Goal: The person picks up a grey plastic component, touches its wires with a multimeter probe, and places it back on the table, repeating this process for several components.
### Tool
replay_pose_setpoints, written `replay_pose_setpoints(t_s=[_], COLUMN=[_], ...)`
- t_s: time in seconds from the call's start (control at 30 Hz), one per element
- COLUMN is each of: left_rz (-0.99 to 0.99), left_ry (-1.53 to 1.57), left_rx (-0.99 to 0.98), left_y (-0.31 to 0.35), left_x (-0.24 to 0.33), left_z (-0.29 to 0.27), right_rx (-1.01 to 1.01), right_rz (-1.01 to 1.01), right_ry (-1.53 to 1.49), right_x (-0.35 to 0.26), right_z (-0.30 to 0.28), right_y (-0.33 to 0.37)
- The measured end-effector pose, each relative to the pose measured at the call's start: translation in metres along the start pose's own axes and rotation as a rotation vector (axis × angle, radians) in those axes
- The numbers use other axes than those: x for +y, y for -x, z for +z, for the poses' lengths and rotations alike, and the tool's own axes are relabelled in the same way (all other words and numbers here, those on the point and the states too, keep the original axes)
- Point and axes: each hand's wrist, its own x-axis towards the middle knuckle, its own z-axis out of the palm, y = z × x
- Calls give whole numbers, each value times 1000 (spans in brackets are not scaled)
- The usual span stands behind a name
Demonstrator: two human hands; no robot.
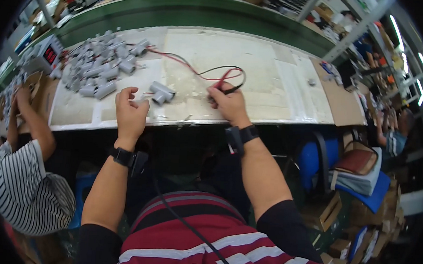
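Note:
Red and black test leads (pixel 191 67) loop across the table into my right hand (pixel 228 103), which is closed round their red and black ends. What the lead ends touch inside that hand is hidden. My left hand (pixel 131 113) is at the table's near edge, fingers curled inward. Beside it lies a grey T-shaped plastic housing (pixel 161 92) with a dark end. Thin wires (pixel 145 97) run from this housing toward my left fingertips; their grip is too small to make out. Farther left spreads a heap of similar grey housings (pixel 97 67).
A box-shaped instrument with a red lit display (pixel 50 53) stands left of the heap. At far left a co-worker in a striped shirt (pixel 33 189) handles more parts. A brown board (pixel 337 98) covers the table's right end. A blue chair (pixel 316 160) holds a bag.

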Motion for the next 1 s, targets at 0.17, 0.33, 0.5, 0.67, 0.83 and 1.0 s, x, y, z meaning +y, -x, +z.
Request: replay_pose_setpoints(t_s=[0.17, 0.33, 0.5, 0.67, 0.83, 1.0], left_rz=[275, 67, 67, 154, 124, -373], left_ry=[-556, -638, -695, -802, -355, 670], left_rx=[-25, -223, -445, -441, -404, -345], left_y=[0, -12, -35, -49, -29, 52], left_x=[15, 45, 59, 48, 20, 14], left_z=[36, 39, 45, 59, 35, -6], right_rx=[44, 34, 20, 0, 1, -23], right_rz=[-80, -97, -55, -81, -90, -54], right_ry=[142, -6, -57, -17, -47, -27], right_x=[20, -5, -13, -10, -9, -7], right_z=[-5, 6, -5, -5, 1, -3], right_y=[-8, 3, 6, 8, 6, 3])
